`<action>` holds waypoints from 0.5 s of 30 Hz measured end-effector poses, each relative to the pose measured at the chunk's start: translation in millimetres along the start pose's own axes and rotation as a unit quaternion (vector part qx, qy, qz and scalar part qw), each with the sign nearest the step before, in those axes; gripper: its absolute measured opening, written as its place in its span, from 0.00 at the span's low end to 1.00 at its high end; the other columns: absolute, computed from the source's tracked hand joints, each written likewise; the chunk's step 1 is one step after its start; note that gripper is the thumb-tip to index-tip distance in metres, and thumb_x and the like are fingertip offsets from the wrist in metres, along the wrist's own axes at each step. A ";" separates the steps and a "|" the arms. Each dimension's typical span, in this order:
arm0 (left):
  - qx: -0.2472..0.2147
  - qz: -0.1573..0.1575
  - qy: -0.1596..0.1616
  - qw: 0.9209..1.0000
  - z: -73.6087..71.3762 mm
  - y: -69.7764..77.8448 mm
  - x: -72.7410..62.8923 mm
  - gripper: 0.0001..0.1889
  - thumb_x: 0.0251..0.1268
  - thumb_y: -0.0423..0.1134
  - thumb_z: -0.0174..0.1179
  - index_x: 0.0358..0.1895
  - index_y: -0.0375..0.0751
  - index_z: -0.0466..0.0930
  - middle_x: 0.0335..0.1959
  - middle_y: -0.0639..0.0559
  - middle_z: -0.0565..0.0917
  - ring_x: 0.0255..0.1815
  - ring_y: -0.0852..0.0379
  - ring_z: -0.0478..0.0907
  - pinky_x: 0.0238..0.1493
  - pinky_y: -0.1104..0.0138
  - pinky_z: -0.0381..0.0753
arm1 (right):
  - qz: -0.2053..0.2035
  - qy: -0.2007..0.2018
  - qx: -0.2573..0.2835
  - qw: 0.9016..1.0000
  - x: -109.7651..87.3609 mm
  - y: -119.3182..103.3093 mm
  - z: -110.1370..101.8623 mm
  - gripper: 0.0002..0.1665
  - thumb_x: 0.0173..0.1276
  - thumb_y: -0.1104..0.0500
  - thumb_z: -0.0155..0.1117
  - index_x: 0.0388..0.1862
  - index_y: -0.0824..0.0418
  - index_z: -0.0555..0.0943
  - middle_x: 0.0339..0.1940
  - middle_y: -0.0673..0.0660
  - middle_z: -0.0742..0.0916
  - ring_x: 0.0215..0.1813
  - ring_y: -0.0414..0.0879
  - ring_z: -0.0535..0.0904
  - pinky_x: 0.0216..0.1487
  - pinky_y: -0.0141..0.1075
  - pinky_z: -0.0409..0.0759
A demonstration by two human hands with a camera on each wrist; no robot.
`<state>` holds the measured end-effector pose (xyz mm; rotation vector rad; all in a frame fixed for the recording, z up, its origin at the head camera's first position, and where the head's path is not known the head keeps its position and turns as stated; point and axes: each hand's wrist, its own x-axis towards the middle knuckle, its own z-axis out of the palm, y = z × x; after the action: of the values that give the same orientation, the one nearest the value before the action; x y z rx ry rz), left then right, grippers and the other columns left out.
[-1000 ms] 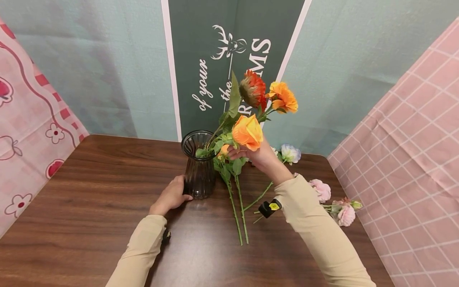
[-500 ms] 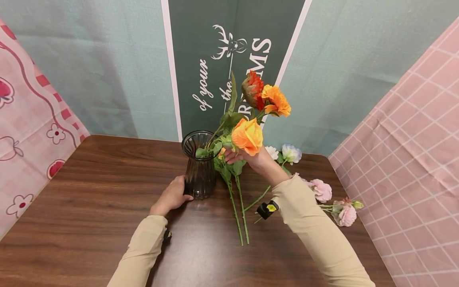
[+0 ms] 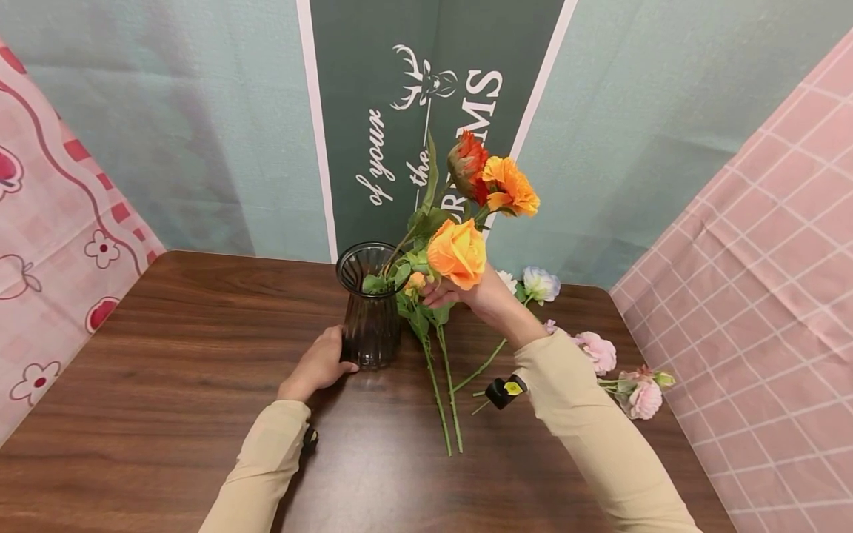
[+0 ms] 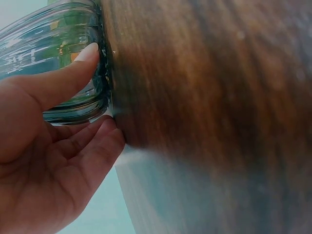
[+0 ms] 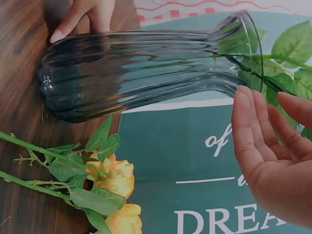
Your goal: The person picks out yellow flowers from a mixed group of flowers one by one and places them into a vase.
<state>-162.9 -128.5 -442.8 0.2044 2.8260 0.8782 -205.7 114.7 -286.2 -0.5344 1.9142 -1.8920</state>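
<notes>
A dark, clear glass vase [image 3: 371,333] with a flared, ribbed neck stands upright on the table. My left hand [image 3: 320,360] grips its base, thumb in front and fingers round the far side, as the left wrist view shows. An orange rose [image 3: 457,253], a red flower [image 3: 469,166] and a ruffled orange flower [image 3: 510,186] lean right out of the vase's mouth. Just behind the rose is my right hand [image 3: 489,300]. In the right wrist view its fingers [image 5: 251,131] are extended beside the rim and leaves, with a gap to the thumb.
Yellow-orange roses [image 5: 117,175] lie right of the vase, their green stems [image 3: 445,400] pointing towards me. Further right are a bluish-white flower [image 3: 541,285] and pink flowers [image 3: 645,400]. Fabric backdrops border the wooden table [image 3: 166,385].
The red and ruffled orange flowers have shifted slightly left, closer to the rose. My right hand has moved a little down and left, then slightly back. My left hand and the vase stayed still.
</notes>
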 end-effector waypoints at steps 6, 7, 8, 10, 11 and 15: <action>0.000 -0.001 0.001 1.000 0.0 0.3 0.1 0.38 0.56 0.38 0.64 0.62 0.19 0.53 0.59 0.27 0.63 0.62 0.34 0.59 0.60 0.49 0.61 | 0.006 0.017 -0.015 1.000 -3.2 3.3 -7.7 0.12 0.59 0.78 0.51 0.43 0.74 0.71 0.27 0.61 0.82 0.29 0.50 0.82 0.38 0.49 0.80; 0.000 -0.002 0.000 1.000 -0.1 0.4 0.2 0.38 0.56 0.38 0.64 0.62 0.19 0.53 0.59 0.27 0.62 0.62 0.34 0.58 0.60 0.49 0.61 | 0.010 0.022 -0.019 1.000 -3.6 4.3 -9.4 0.12 0.60 0.77 0.52 0.44 0.75 0.71 0.27 0.61 0.82 0.29 0.50 0.82 0.39 0.49 0.80; 0.000 -0.003 -0.001 1.000 -0.1 0.6 0.1 0.38 0.56 0.38 0.63 0.62 0.19 0.53 0.59 0.27 0.62 0.62 0.34 0.58 0.60 0.49 0.61 | 0.014 0.028 -0.022 0.999 -3.8 5.6 -11.1 0.13 0.60 0.76 0.52 0.45 0.76 0.71 0.27 0.60 0.82 0.29 0.50 0.82 0.39 0.49 0.80; 0.001 -0.006 -0.002 1.000 -0.3 0.7 0.1 0.38 0.57 0.38 0.63 0.63 0.19 0.53 0.60 0.27 0.62 0.62 0.34 0.58 0.60 0.49 0.60 | 0.021 0.039 -0.029 0.999 -4.3 8.3 -14.5 0.14 0.62 0.73 0.52 0.47 0.79 0.70 0.27 0.60 0.82 0.29 0.49 0.82 0.39 0.49 0.80; 0.002 -0.006 -0.003 1.000 -0.4 0.8 0.1 0.38 0.57 0.38 0.63 0.63 0.20 0.53 0.59 0.27 0.62 0.62 0.34 0.58 0.60 0.49 0.60 | 0.025 0.044 -0.032 0.998 -4.6 9.7 -16.2 0.15 0.63 0.72 0.52 0.48 0.80 0.69 0.27 0.59 0.82 0.29 0.49 0.82 0.38 0.48 0.80; 0.005 -0.005 -0.001 1.000 -0.6 1.1 -0.2 0.37 0.57 0.38 0.63 0.62 0.19 0.53 0.59 0.27 0.62 0.62 0.34 0.58 0.60 0.49 0.60 | 0.033 0.055 -0.030 0.997 -6.8 16.3 -22.3 0.19 0.65 0.68 0.53 0.50 0.82 0.68 0.26 0.60 0.82 0.29 0.48 0.81 0.37 0.46 0.81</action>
<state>-162.8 -128.0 -441.7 0.1914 2.8276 0.8613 -211.6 137.4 -302.2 -0.3857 2.0380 -1.8621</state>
